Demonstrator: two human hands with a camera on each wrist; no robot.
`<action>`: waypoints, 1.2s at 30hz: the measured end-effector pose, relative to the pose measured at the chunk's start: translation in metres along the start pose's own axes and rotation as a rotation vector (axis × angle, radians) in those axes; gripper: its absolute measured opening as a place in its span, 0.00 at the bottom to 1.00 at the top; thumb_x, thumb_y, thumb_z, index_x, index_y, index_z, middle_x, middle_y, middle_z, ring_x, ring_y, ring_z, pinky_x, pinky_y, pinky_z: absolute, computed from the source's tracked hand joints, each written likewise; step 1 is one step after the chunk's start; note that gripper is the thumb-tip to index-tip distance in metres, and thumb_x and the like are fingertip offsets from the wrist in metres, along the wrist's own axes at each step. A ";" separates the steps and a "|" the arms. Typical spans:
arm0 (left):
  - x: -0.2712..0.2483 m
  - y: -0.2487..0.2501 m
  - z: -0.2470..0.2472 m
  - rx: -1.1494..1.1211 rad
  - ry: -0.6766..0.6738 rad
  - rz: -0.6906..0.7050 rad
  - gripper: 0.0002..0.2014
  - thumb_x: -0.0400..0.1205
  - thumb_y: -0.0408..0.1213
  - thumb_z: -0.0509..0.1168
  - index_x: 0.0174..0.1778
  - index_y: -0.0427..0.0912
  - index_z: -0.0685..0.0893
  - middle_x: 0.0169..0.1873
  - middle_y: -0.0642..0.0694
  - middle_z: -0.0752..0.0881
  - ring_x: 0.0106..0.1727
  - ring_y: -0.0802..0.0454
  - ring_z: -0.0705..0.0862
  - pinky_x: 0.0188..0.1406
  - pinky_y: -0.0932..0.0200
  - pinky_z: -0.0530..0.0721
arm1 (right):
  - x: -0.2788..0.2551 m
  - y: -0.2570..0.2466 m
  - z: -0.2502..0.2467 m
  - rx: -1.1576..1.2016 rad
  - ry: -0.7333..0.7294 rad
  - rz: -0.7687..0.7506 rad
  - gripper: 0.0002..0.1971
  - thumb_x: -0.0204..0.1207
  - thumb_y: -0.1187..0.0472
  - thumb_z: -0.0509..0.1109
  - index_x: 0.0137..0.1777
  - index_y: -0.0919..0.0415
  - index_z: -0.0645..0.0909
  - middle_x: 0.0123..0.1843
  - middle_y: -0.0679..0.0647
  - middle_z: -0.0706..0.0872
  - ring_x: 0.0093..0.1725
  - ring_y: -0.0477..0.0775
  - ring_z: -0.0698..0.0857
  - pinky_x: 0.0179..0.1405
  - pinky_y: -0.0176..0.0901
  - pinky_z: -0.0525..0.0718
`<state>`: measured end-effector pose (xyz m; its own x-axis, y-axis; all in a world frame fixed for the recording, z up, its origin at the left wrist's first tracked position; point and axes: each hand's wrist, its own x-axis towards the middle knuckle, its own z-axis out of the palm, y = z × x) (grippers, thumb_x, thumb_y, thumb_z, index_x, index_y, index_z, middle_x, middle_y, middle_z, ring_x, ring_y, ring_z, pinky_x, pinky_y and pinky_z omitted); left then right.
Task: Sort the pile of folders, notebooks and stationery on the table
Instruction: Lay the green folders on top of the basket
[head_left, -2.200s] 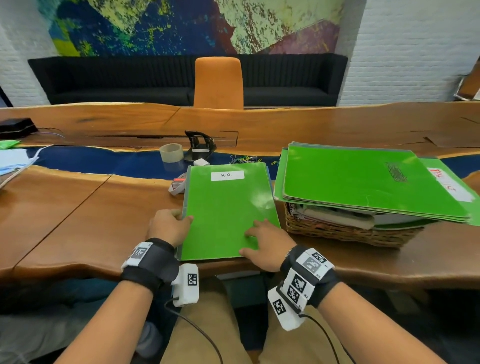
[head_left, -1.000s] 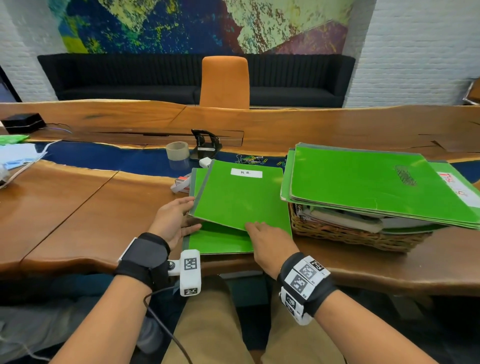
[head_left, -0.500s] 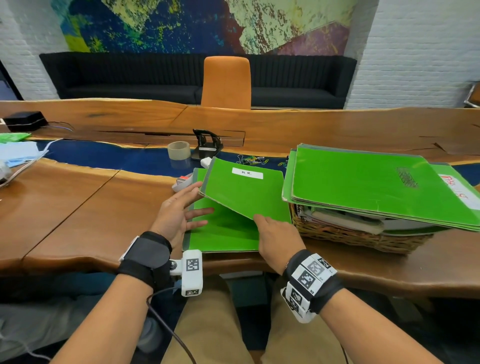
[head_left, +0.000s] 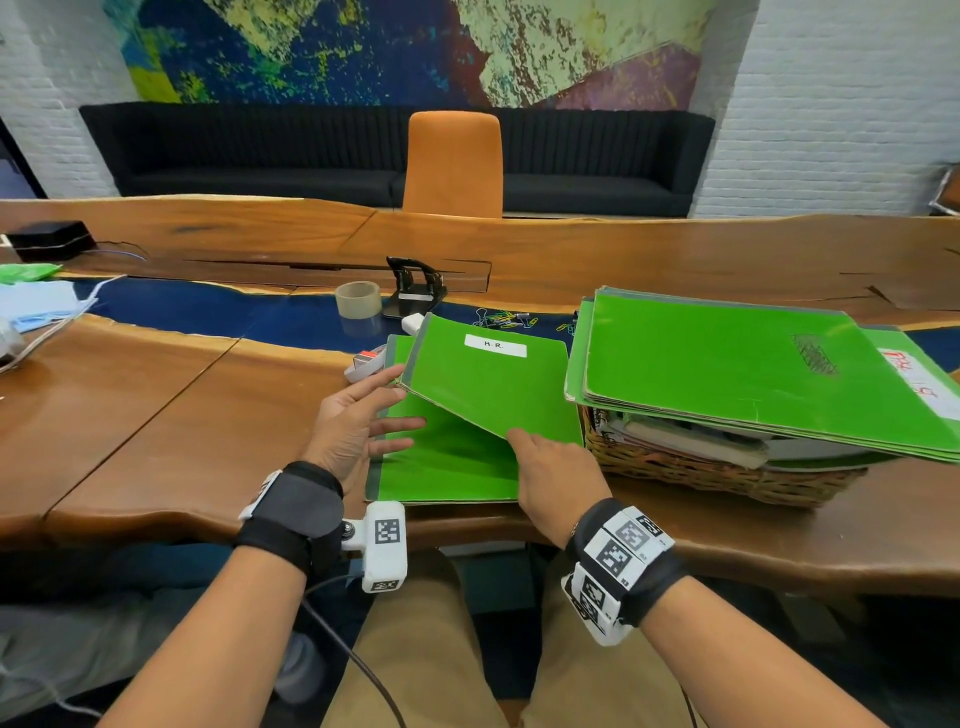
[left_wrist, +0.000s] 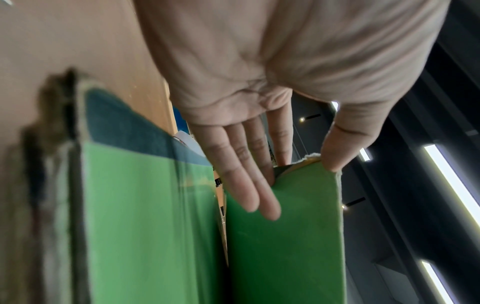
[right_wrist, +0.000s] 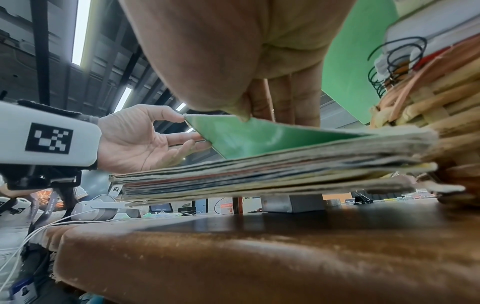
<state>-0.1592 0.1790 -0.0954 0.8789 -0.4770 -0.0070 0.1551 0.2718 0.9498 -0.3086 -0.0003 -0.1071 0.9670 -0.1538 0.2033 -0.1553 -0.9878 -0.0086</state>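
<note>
A green folder labelled "H.R." (head_left: 493, 384) is the top one of a stack of folders (head_left: 447, 467) at the table's near edge, and it is tilted up off that stack. My right hand (head_left: 556, 473) pinches its near edge, thumb on top and fingers underneath. My left hand (head_left: 358, 415) is at the raised left corner with straight, spread fingers, the thumb touching the corner and the other fingers reaching under. The left wrist view shows those fingers (left_wrist: 246, 174) flat against the folder's underside (left_wrist: 285, 236). From the right wrist view, the lifted folder (right_wrist: 259, 137) rises above the stack's edges (right_wrist: 259, 174).
A wicker basket (head_left: 701, 473) at the right holds notebooks, with more green folders (head_left: 727, 364) piled on top. Behind the stack are a tape roll (head_left: 357, 300), a black hole punch (head_left: 415, 286) and loose paper clips (head_left: 506, 318). Papers (head_left: 36, 306) lie far left.
The H.R. folder lay flat under both hands; now my right hand has raised its near edge, and my left hand has uncurled and slid its fingers under the left corner.
</note>
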 end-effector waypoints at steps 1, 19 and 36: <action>0.000 0.000 0.000 0.001 0.007 0.000 0.16 0.80 0.31 0.69 0.62 0.49 0.87 0.51 0.52 0.92 0.43 0.40 0.92 0.30 0.57 0.90 | 0.000 0.000 0.000 0.000 0.002 -0.003 0.18 0.80 0.68 0.56 0.69 0.61 0.71 0.53 0.57 0.85 0.48 0.63 0.84 0.37 0.46 0.67; -0.003 0.005 0.010 0.081 0.133 -0.015 0.09 0.81 0.28 0.65 0.51 0.46 0.85 0.48 0.47 0.91 0.39 0.40 0.91 0.25 0.58 0.88 | 0.004 -0.002 0.015 -0.066 0.169 -0.064 0.22 0.39 0.70 0.82 0.36 0.59 0.82 0.21 0.49 0.76 0.15 0.53 0.74 0.18 0.35 0.48; -0.005 0.014 0.017 0.299 0.221 0.035 0.02 0.81 0.31 0.67 0.45 0.42 0.82 0.53 0.40 0.88 0.36 0.43 0.91 0.25 0.59 0.86 | 0.004 -0.001 0.026 -0.076 0.337 -0.061 0.21 0.40 0.71 0.82 0.36 0.59 0.82 0.24 0.50 0.79 0.19 0.54 0.78 0.15 0.38 0.61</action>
<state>-0.1691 0.1707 -0.0765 0.9625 -0.2712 -0.0096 0.0136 0.0126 0.9998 -0.2988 -0.0009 -0.1321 0.8557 -0.0662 0.5132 -0.1266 -0.9884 0.0837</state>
